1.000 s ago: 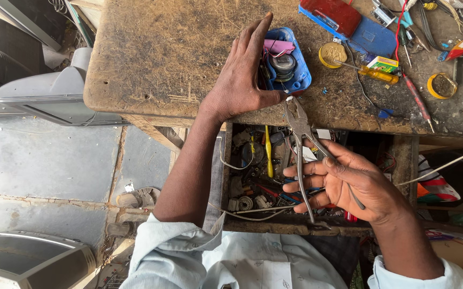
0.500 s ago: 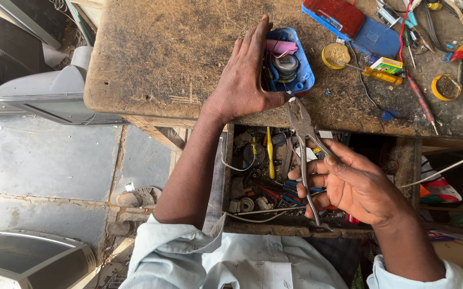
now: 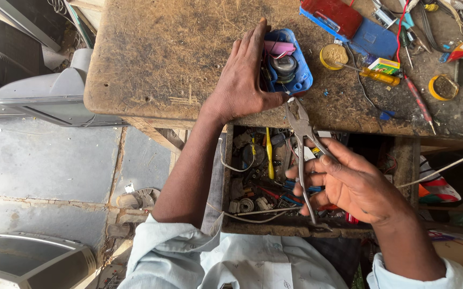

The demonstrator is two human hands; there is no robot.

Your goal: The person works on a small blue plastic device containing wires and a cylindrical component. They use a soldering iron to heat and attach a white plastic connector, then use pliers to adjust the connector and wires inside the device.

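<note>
Between the right hand's [image 3: 357, 184] fingers sit metal pliers [image 3: 303, 144], gripped around the two long handles with the fingers curled and a bit fanned out, nose pointing up toward the bench edge. Just past that nose, the left hand [image 3: 242, 80] lies flat on the bench [image 3: 162, 53], fingers straight and pressed close together along the left side of a blue case [image 3: 295, 80], thumb hooked under its lower edge. Inside the case there's a round grey part [image 3: 284, 65] and something pink [image 3: 279, 47] near the fingertips. Under the right hand's fingers is an open drawer [image 3: 231, 176] crammed with wires and small bits, plus a yellow tool [image 3: 269, 152]. Off to the right of the case: a round yellow tin [image 3: 333, 55], a yellow-handled screwdriver [image 3: 378, 76], a red box [image 3: 332, 16] on a blue board [image 3: 373, 38]. Way left of the fingers, grey TV casings [image 3: 44, 96] on the floor.
</note>
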